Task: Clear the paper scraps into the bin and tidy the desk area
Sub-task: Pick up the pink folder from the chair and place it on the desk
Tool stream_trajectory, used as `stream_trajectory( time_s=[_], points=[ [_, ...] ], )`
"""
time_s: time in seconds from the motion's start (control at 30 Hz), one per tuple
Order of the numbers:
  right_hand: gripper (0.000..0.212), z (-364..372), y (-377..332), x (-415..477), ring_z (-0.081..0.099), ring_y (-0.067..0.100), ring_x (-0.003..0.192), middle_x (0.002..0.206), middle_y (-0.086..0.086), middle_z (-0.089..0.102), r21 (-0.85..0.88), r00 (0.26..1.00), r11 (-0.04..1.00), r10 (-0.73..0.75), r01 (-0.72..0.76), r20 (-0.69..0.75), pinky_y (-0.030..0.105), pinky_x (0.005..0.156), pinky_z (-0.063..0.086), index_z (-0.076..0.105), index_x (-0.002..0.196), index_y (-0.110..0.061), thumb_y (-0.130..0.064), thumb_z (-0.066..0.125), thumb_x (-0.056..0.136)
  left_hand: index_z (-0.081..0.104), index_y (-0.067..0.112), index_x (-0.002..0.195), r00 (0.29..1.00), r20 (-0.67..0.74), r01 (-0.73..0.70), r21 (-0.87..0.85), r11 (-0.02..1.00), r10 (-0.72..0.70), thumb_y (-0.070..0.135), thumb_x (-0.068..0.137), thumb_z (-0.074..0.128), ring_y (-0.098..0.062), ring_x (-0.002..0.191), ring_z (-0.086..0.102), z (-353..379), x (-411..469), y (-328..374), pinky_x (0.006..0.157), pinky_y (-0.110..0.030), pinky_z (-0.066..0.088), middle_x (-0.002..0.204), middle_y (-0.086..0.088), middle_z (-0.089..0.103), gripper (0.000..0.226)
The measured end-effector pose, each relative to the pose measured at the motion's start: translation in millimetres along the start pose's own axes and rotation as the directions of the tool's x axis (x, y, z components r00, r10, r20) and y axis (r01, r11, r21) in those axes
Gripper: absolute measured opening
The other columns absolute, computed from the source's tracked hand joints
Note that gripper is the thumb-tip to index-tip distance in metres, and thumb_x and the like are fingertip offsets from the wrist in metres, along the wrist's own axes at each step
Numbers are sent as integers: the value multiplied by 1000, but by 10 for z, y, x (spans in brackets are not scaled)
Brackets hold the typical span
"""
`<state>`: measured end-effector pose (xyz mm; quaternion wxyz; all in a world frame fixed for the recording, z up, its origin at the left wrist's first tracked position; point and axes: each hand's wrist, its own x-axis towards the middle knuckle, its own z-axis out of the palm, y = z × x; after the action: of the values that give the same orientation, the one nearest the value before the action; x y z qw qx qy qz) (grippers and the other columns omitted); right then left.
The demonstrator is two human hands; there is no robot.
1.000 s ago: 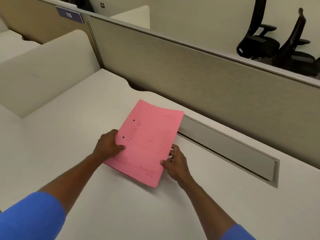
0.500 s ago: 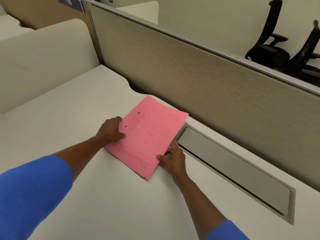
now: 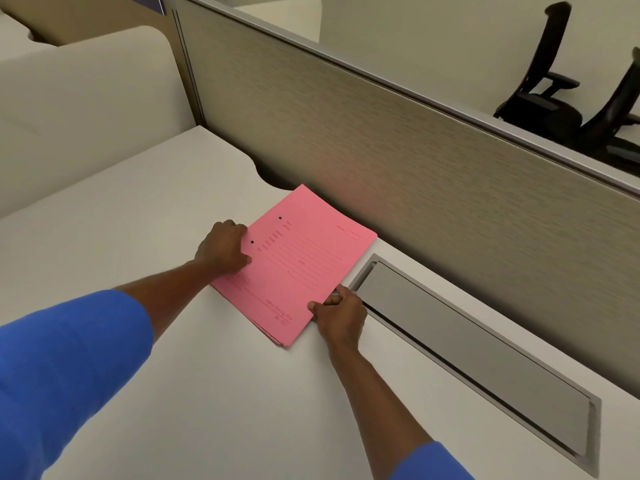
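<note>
Near the desk's (image 3: 156, 393) back edge both hands, left hand (image 3: 223, 249) and right hand (image 3: 341, 315), pinch the pink folder's (image 3: 298, 265) sides; no scraps or bin visible, so clearing looks done.

desk (image 3: 145, 216): stack of folders (image 3: 298, 261) lying flat on it, near its back edge, just before the partition panel (image 3: 398, 150). cable tray lid (image 3: 467, 351) set into the desk to the right of the stack, along the partition. left hand (image 3: 223, 249) on the stack's left edge, right hand (image 3: 341, 315) at its near right corner. side divider (image 3: 86, 109) at left. two chairs (image 3: 568, 102) behind the partition, far right.
</note>
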<state>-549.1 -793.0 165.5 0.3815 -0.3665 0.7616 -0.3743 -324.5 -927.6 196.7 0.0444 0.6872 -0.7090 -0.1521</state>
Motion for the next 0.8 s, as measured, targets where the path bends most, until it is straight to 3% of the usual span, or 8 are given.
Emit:
stream_trajectory(
  time_s=[0.17,0.6,0.8],
  points=[
    [25,75,-17,-26,75,27,95,103,9,73,-148,994,987,-72,59,-82,35,82,62,72,103,-9,-12,88,84,64,7,139,999,-27,-22,12,1000,22,28,81,87,-36,122,62,64,39,-3,94,-49,59,126,-15,64,66],
    [55,128,17,-78,65,30,116,131,11,50,-323,985,943,-128,84,-118,43,97,60,55,147,-15,-13,75,96,65,7,138,999,-30,-21,0,1000,21,24,82,87,-36,124,59,144,114,48,100,-50,56,129,-16,62,63],
    [44,149,65,-98,66,31,116,131,13,50,-356,983,928,-153,107,-103,44,98,63,61,141,-10,-11,70,99,64,7,138,999,-42,-25,4,1000,25,23,84,84,-37,125,56,196,115,76,100,-50,54,130,-16,62,60]
  ],
)
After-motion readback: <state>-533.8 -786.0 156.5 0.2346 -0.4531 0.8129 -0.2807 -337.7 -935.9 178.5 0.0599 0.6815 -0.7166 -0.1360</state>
